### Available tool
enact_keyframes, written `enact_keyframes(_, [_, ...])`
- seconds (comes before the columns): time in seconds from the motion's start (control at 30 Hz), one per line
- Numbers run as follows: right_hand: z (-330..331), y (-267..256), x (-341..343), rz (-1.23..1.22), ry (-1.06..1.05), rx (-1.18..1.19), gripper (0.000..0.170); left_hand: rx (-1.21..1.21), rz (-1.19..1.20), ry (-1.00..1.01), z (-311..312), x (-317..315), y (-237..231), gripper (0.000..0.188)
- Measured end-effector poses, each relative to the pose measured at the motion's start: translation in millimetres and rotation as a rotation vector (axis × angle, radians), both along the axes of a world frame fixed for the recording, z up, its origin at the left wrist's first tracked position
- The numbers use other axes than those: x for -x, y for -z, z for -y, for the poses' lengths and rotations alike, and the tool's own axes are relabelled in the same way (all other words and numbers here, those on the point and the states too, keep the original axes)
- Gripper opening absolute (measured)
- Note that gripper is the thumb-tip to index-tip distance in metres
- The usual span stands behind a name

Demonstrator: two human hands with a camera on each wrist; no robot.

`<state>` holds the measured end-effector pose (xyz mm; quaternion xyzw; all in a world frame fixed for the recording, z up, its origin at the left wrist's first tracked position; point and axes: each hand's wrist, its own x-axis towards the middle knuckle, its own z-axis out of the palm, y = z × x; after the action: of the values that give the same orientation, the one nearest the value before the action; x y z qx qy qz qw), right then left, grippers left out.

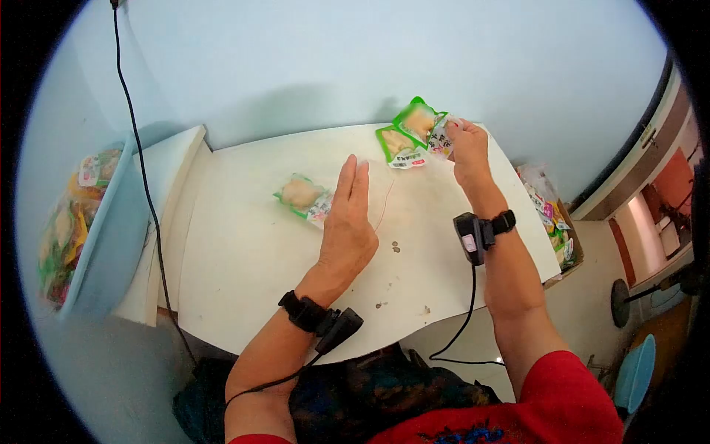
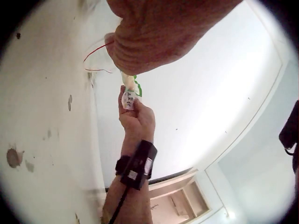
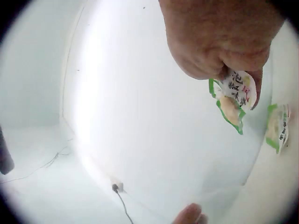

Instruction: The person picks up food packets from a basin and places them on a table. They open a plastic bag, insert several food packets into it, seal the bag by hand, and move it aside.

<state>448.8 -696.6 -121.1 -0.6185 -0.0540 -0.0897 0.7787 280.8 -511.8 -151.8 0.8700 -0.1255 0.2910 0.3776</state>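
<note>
In the head view my right hand [image 1: 470,152] pinches the end of a green-edged food packet [image 1: 418,122] at the table's back edge. Another packet [image 1: 400,145] lies on the table under and beside it. My left hand [image 1: 350,222] is raised over the middle of the table, its fingers straight and together. Just left of it lies a third packet [image 1: 302,194], partly behind the hand. The right wrist view shows the held packet [image 3: 231,109] hanging from my right hand [image 3: 224,42], with one packet [image 3: 279,127] on the table beyond.
A blue bin [image 1: 111,237] full of packets stands at the left. On the floor to the right is a box [image 1: 566,248] of packets. A black cable [image 1: 140,148] hangs at the left. A thin red thread [image 1: 386,203] and small dark marks are on the white table [image 1: 244,281].
</note>
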Motion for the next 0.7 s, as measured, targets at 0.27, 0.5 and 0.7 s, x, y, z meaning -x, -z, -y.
enact_keyframes(0.27, [29.1,-38.4,99.4,-0.234,-0.384,-0.095,0.019,0.008,-0.014,-0.005,-2.0,-0.7,1.0,0.075])
enact_keyframes(0.5, [16.3,-10.0,127.5,-0.384,-0.459,-0.126,0.019,-0.041,0.026,0.011,1.7,2.8,-3.8,0.078])
enact_keyframes(0.7, [-19.8,-12.5,131.0,-0.443,-0.589,-0.228,0.018,-0.076,0.08,0.034,4.3,3.4,-3.4,0.077])
